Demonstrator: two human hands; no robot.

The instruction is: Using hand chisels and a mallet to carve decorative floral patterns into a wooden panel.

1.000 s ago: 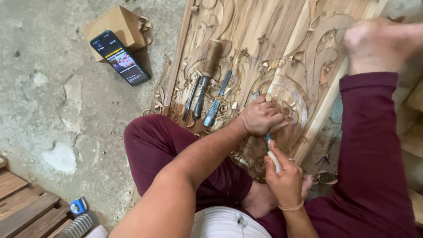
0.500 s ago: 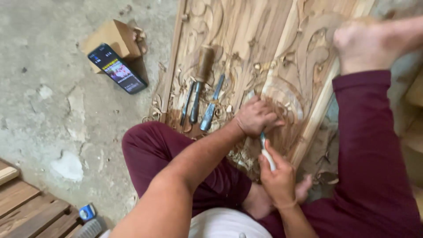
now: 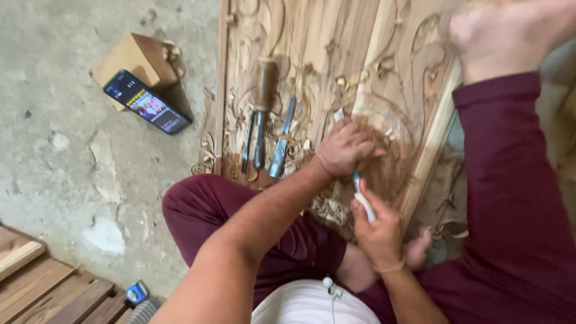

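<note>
A large carved wooden panel (image 3: pixel 312 42) with scroll patterns lies on the floor in front of me. My right hand (image 3: pixel 377 225) grips the white handle of a carving chisel (image 3: pixel 360 195). My left hand (image 3: pixel 345 147) rests on the carving, fingers curled around the chisel's blade end. Wood shavings lie around the cut. Left of my hands, several spare chisels (image 3: pixel 264 120) lie on the panel, one with a thick wooden handle. I sit cross-legged in maroon trousers, and my right foot (image 3: pixel 504 33) rests on the panel at the top right.
A lit phone (image 3: pixel 147 102) leans against a small wooden block (image 3: pixel 135 57) on the concrete floor at the left. Wooden planks (image 3: pixel 36 288) lie at the bottom left, with a small blue object (image 3: pixel 137 293) beside them.
The view has shifted slightly, so everything sits a little lower and to the left. Both hands stay on the chisel at the same place on the carving.
</note>
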